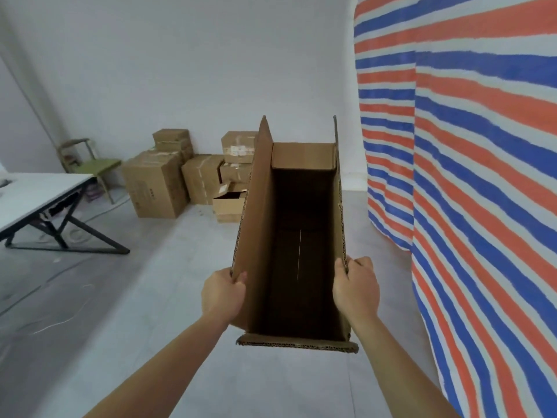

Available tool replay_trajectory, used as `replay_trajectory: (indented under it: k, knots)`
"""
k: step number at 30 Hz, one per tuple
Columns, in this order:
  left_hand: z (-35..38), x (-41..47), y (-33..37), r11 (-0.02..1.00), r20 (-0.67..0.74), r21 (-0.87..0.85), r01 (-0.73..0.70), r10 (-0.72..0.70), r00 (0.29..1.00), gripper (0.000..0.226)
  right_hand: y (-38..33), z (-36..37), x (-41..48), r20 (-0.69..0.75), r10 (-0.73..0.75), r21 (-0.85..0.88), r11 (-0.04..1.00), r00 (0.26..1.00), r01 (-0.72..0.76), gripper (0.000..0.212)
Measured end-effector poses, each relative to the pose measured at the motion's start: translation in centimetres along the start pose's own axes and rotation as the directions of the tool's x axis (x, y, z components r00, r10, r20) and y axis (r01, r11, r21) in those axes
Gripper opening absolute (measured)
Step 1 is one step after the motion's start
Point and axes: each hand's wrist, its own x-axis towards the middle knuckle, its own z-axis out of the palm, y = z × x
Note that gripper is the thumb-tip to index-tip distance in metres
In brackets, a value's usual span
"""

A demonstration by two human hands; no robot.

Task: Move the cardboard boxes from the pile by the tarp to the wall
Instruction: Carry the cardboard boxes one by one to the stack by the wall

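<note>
Left hand (223, 292) grips the near end of the left flap of an open cardboard box (262, 221), thumb inside and fingers hidden behind the board. The right hand (357, 285) clasps the right wall's rim the same way. The box is held off the floor in front of the person, open top upward; its inside is dark, and its outer faces and underside are out of sight.

Its raised left flap hides part of the stacked boxes (156, 182) standing against the white wall (211, 70) ahead. White labels and faint print on them are too blurred to read.

Bare grey floor (168, 267) lies between the held box and the stack. The striped tarp (467, 146) hangs close on the right, cut off by the frame. A white table (39, 188), cut off at the left edge, stands near a green chair (96, 164).
</note>
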Motion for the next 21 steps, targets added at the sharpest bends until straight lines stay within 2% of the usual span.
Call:
replay_trajectory:
  k: [5,10,14,21]
  knots:
    - [6.7,12.6,7.1,1.000,0.009,0.005,-0.016,0.016,1.000,0.025,0.3,3.1,15.1,-0.007,0.023,0.016,1.000,1.000,-0.023,0.035]
    - [9.8,23.8,12.9,1.000,0.002,-0.012,-0.001,0.001,1.000,0.023,-2.5,5.6,28.5,-0.007,0.005,-0.029,1.000,1.000,-0.005,0.036]
    - [11.2,32.0,15.2,0.999,-0.020,-0.047,0.026,-0.027,0.999,0.018,-4.9,8.5,36.7,0.033,-0.023,-0.041,0.999,0.999,0.024,0.036]
    - [16.6,52.2,17.5,0.995,-0.004,-0.099,0.004,-0.005,1.000,0.016,-8.0,18.9,54.2,0.001,-0.016,-0.063,0.998,1.000,0.016,0.035]
